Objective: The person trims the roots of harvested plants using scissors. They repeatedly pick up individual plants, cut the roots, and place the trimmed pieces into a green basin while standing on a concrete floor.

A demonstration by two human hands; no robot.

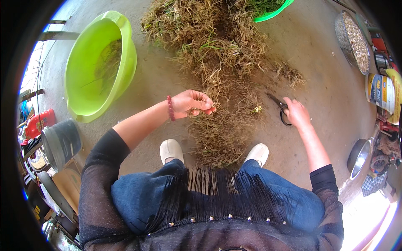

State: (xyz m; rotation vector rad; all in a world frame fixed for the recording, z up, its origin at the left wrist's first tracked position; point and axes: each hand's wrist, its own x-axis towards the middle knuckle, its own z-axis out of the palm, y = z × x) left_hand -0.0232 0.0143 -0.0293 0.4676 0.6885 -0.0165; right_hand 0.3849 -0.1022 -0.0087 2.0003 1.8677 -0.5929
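My left hand, with a red bead bracelet at the wrist, pinches a small rooted plant piece between thumb and fingers. It hovers over a long heap of dry, stringy roots that reaches back from between my feet. On the right, my right hand grips a pair of dark-handled scissors, their blades pointing up and left towards the heap. How far the blades are apart is hard to tell. A pale cut piece rests on the roots between my hands.
A lime-green plastic tub with some roots inside lies at the left. Behind the heap is a bright green basin holding green stems. Along the right stand a metal bowl of pale pieces, a white bucket and a steel bowl.
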